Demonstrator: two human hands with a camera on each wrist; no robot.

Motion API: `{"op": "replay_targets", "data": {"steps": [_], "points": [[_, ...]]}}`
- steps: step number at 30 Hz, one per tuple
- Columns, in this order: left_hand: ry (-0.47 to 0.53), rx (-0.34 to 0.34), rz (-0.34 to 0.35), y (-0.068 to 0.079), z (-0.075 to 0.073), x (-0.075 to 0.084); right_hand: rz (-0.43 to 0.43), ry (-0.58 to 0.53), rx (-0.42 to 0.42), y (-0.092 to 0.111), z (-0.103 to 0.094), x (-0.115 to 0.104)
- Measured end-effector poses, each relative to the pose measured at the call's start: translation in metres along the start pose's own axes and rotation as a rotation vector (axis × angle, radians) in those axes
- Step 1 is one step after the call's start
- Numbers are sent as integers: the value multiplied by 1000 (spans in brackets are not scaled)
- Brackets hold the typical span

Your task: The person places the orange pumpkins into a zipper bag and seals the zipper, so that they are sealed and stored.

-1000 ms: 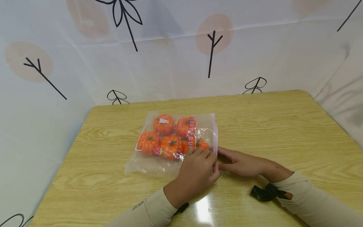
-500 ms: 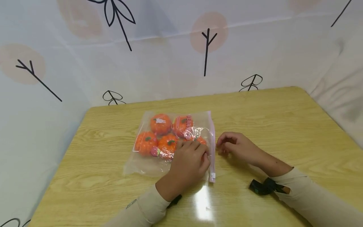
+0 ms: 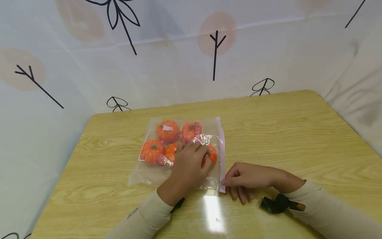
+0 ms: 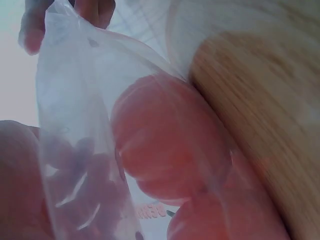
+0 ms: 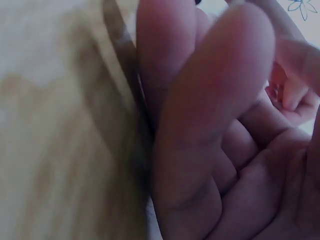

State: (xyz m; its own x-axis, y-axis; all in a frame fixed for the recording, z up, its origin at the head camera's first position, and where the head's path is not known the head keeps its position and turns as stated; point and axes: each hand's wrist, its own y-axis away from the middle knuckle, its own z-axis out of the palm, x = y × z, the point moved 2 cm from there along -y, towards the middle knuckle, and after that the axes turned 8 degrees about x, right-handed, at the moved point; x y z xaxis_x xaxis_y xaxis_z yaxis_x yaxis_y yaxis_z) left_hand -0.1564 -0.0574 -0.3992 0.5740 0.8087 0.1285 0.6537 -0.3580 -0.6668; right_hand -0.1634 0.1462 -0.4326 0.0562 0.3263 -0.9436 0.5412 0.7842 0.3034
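Note:
A clear zip bag (image 3: pixel 149 174) with pink print lies flat on the table and holds several small orange pumpkins (image 3: pixel 167 131). Over the lower right pumpkins, my left hand (image 3: pixel 187 167) grips the bag with bent fingers; its film and the pumpkins (image 4: pixel 165 140) fill the left wrist view. My right hand (image 3: pixel 249 177) pinches the near end of the pink zip strip (image 3: pixel 222 149) between thumb and forefinger, the other fingers hanging below. That pinch covers the slider. Up close, the right hand's fingers (image 5: pixel 215 80) block the bag in the right wrist view.
The wooden table (image 3: pixel 283 132) extends to both sides of the bag. A white cloth (image 3: pixel 167 76) with plant drawings hangs behind it. A black strap (image 3: pixel 276 203) circles the right wrist, just above the tabletop.
My right hand left the zip edge, rose beside it, then came down to the strip's near end and pinches it. My left hand has slid left from the zip edge onto the pumpkins.

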Motion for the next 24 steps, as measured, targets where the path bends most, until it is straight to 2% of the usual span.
{"op": "replay_targets", "data": {"steps": [5, 15, 20, 24], "points": [[-3, -21, -8, 0, 1, -1, -22, -20, 7, -2, 5, 2], [-2, -7, -2, 3, 4, -1, -72, -5, 51, -4, 5, 4], [-9, -23, 48, 3, 2, 0, -77, 6, 105, -5, 3, 3], [2, -11, 96, 2, 0, 2, -68, 9, 174, -6, -1, 2]]}}
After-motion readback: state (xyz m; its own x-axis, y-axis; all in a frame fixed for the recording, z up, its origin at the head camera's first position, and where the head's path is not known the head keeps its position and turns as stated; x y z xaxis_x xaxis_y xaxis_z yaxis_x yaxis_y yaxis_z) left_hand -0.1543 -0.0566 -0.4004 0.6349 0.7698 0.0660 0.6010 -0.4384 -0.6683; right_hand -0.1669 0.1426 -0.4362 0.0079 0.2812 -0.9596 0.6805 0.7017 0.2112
